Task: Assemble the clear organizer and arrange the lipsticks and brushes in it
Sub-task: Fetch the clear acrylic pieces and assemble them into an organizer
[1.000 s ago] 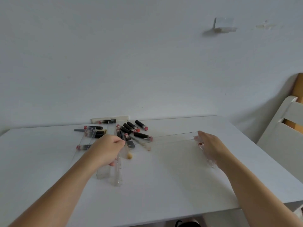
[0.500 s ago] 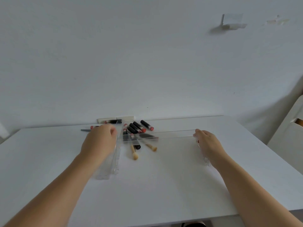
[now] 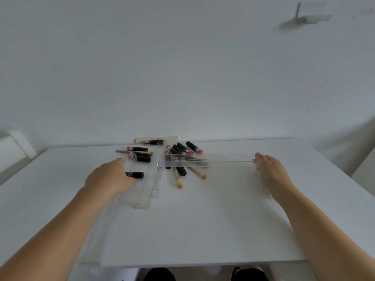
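Note:
My right hand (image 3: 271, 172) grips the right end of the large clear organizer tray (image 3: 227, 158), whose thin back wall runs left toward the pile. My left hand (image 3: 109, 177) is curled over a narrow clear insert (image 3: 151, 185) that lies lengthwise left of centre. Another long clear panel (image 3: 101, 226) reaches from under my left forearm to the table's front edge. Several black lipsticks (image 3: 183, 148) with pink ends lie at the back. One lipstick (image 3: 136, 175) lies by my left thumb. Two wooden-handled brushes (image 3: 178, 179) lie between the insert and the tray.
The white table (image 3: 203, 230) ends at its front edge close to me and meets the wall at the back. A cream socket strip (image 3: 156, 139) lies against the wall. A white chair (image 3: 365, 167) stands to the right, and a white object (image 3: 14, 147) to the left.
My left hand has slid left and back along the clear insert, uncovering the lipsticks behind it. My right hand has stayed on the tray's right end. The view has shifted.

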`<action>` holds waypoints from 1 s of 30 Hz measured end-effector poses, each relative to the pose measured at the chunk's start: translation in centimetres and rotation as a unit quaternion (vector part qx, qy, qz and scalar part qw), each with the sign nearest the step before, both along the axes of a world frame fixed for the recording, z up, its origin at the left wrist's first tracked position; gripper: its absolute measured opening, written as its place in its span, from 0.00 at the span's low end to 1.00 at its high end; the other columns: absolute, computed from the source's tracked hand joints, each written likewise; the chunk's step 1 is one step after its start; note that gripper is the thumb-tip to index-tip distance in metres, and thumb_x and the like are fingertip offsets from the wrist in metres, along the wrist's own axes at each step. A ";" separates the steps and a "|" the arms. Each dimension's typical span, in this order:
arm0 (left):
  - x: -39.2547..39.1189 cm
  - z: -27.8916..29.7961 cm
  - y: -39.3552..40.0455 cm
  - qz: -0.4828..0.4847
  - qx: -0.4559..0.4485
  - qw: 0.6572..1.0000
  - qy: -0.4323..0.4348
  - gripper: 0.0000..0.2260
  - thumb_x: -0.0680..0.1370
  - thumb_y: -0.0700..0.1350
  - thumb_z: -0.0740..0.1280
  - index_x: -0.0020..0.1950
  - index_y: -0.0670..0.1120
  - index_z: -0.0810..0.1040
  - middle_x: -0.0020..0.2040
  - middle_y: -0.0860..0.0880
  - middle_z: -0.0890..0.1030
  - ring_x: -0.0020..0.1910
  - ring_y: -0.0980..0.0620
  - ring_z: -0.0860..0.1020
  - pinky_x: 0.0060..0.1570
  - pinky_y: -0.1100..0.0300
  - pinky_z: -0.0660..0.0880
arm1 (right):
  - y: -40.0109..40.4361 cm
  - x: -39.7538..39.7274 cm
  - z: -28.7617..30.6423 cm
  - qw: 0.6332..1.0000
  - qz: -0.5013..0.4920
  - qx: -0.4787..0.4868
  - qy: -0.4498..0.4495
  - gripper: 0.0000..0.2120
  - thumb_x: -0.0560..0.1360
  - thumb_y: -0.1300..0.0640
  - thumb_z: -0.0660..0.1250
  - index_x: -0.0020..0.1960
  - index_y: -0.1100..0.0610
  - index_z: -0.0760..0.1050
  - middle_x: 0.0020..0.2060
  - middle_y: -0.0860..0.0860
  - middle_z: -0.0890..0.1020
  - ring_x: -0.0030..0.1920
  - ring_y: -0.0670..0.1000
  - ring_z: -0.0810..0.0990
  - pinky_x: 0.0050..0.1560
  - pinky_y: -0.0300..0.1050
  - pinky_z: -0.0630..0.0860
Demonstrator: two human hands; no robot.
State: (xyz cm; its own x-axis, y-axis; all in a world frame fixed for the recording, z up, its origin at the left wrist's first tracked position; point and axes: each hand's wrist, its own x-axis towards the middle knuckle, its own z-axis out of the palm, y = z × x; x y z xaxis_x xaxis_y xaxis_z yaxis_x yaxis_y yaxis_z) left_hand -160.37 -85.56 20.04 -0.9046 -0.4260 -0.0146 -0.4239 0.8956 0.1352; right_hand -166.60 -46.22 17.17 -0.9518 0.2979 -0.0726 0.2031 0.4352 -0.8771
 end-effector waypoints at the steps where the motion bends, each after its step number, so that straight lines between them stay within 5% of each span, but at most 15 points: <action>1: 0.1 -0.1 -0.1 0.005 0.006 1.000 0.007 0.26 0.75 0.51 0.67 0.72 0.49 0.69 0.63 0.48 0.78 0.58 0.45 0.77 0.47 0.57 0.72 | -0.1 0.0 0.0 1.000 -0.001 0.004 0.000 0.24 0.76 0.44 0.55 0.56 0.62 0.77 0.42 0.57 0.80 0.51 0.64 0.79 0.59 0.57 0.74; 11: -0.6 3.0 0.7 -0.052 0.084 0.984 0.146 0.25 0.75 0.49 0.71 0.70 0.47 0.74 0.60 0.48 0.81 0.52 0.46 0.78 0.47 0.56 0.73 | -0.8 0.0 0.0 1.000 -0.007 0.020 0.005 0.25 0.80 0.46 0.53 0.61 0.66 0.75 0.55 0.61 0.82 0.56 0.61 0.78 0.66 0.61 0.70; 16: -0.8 5.8 4.6 -0.208 0.181 0.939 0.206 0.27 0.73 0.52 0.76 0.71 0.54 0.75 0.56 0.61 0.80 0.50 0.57 0.79 0.47 0.58 0.75 | -1.5 -0.1 0.3 0.999 0.001 0.039 0.016 0.22 0.81 0.43 0.53 0.48 0.60 0.75 0.46 0.55 0.80 0.52 0.58 0.76 0.65 0.61 0.70; 20: -1.2 6.5 8.5 -0.345 0.184 0.903 0.177 0.25 0.73 0.50 0.77 0.68 0.61 0.77 0.53 0.62 0.79 0.49 0.64 0.78 0.50 0.63 0.75 | -0.7 1.4 2.3 0.985 0.068 -0.036 0.152 0.23 0.79 0.37 0.59 0.66 0.50 0.74 0.56 0.46 0.79 0.55 0.47 0.77 0.52 0.42 0.72; 23: -2.0 6.5 11.0 -0.401 0.178 0.888 0.138 0.25 0.74 0.50 0.77 0.70 0.62 0.76 0.54 0.60 0.77 0.50 0.66 0.77 0.48 0.70 0.71 | 0.3 2.8 4.4 0.950 0.197 -0.039 0.240 0.30 0.72 0.35 0.67 0.72 0.41 0.69 0.60 0.40 0.79 0.58 0.40 0.78 0.55 0.37 0.73; 27: -2.9 6.0 14.1 -0.437 0.157 0.880 0.098 0.25 0.76 0.49 0.74 0.71 0.62 0.74 0.55 0.60 0.75 0.54 0.64 0.74 0.51 0.69 0.69 | 0.3 3.5 5.3 0.919 0.300 0.079 0.244 0.34 0.68 0.41 0.78 0.71 0.38 0.69 0.59 0.36 0.80 0.60 0.39 0.77 0.57 0.28 0.70; 30: -3.1 5.6 15.8 -0.456 0.149 0.873 0.087 0.24 0.77 0.48 0.73 0.72 0.61 0.73 0.56 0.60 0.75 0.55 0.61 0.75 0.53 0.64 0.71 | 0.1 3.2 4.9 0.917 0.286 0.114 0.252 0.20 0.69 0.48 0.79 0.58 0.39 0.78 0.49 0.32 0.82 0.54 0.33 0.78 0.51 0.24 0.68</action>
State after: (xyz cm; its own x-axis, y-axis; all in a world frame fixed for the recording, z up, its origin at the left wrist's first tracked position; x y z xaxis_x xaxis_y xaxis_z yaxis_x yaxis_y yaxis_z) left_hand -163.50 -69.75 25.67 -0.8652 0.4717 0.1698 0.4972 0.7638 0.4116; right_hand -163.36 -46.12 22.06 -0.8530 -0.3082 0.4212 -0.5217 0.5286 -0.6697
